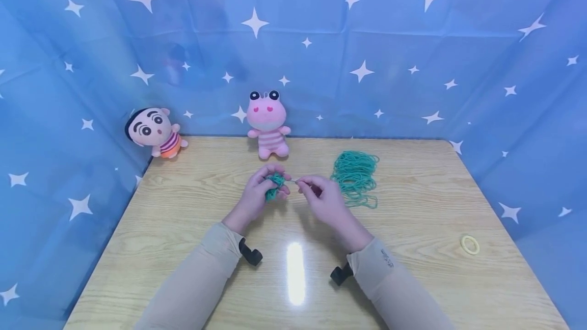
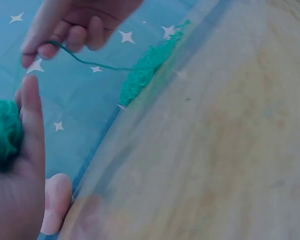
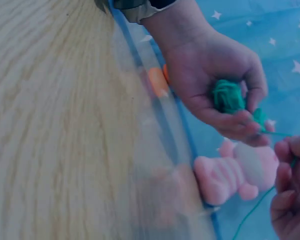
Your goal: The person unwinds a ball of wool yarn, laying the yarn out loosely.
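Observation:
In the head view my left hand [image 1: 257,192] holds a small bundle of green yarn [image 1: 275,180], with its fingers and thumb curled around it. Facing it, my right hand [image 1: 323,197] pinches a strand of the same yarn between thumb and fingertips. That strand runs taut across the short gap between the hands. In the left wrist view another length of strand [image 2: 95,64] trails from the right hand to a loose pile of green yarn [image 2: 145,70]. The right wrist view shows the wound bundle [image 3: 228,96] lying in the left palm.
The loose yarn pile [image 1: 355,177] lies on the wooden table [image 1: 192,248] just beyond my right hand. A pink plush toy [image 1: 267,126] sits at the back edge, and a dark-haired plush doll [image 1: 156,131] leans at the back left corner. A pale yellow ring [image 1: 470,244] lies at the right.

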Tool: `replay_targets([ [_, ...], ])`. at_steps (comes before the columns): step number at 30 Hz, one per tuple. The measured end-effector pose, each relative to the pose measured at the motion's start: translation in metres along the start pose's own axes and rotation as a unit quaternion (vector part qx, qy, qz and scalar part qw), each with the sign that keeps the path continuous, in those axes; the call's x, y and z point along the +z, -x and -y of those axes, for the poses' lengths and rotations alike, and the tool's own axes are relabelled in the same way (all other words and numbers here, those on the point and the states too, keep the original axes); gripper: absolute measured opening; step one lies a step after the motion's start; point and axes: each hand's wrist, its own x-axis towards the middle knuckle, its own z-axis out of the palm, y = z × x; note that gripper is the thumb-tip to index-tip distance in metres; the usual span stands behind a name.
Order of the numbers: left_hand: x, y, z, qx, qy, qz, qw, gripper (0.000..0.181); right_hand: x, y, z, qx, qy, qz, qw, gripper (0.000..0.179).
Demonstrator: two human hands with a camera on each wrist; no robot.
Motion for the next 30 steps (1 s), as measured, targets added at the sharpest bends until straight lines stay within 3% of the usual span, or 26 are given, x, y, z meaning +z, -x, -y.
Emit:
replay_targets([
  [4,0.000,0.001,0.001,-0.004,-0.030,-0.035,0.9989,0.031,-0.005,0.002,0.002,-0.015,-0.001,-0.007,0.9999,0.019],
  [9,0.001,0.003,-0.001,0.001,-0.107,-0.034,0.9937,0.023,-0.008,0.005,0.000,-0.020,0.007,-0.016,0.9997,0.017],
  [13,0.000,0.004,-0.002,0.003,-0.173,-0.028,0.9844,0.032,-0.012,0.005,-0.001,-0.011,0.005,-0.023,0.9997,0.016],
  [16,0.001,0.004,-0.003,-0.002,-0.149,-0.022,0.9886,0.029,-0.018,0.006,-0.001,-0.005,0.002,-0.027,0.9996,0.017],
  [20,0.001,0.002,-0.004,-0.013,-0.066,-0.019,0.9975,0.031,-0.028,0.008,-0.002,-0.001,0.009,-0.033,0.9994,0.019],
  [24,0.001,0.000,-0.004,-0.021,0.007,-0.037,0.9991,0.028,-0.039,0.011,-0.008,-0.007,0.026,-0.028,0.9992,0.019],
  [30,-0.001,-0.002,-0.004,-0.030,0.019,-0.063,0.9974,0.027,-0.053,0.018,-0.017,-0.015,0.053,-0.014,0.9984,0.019],
])
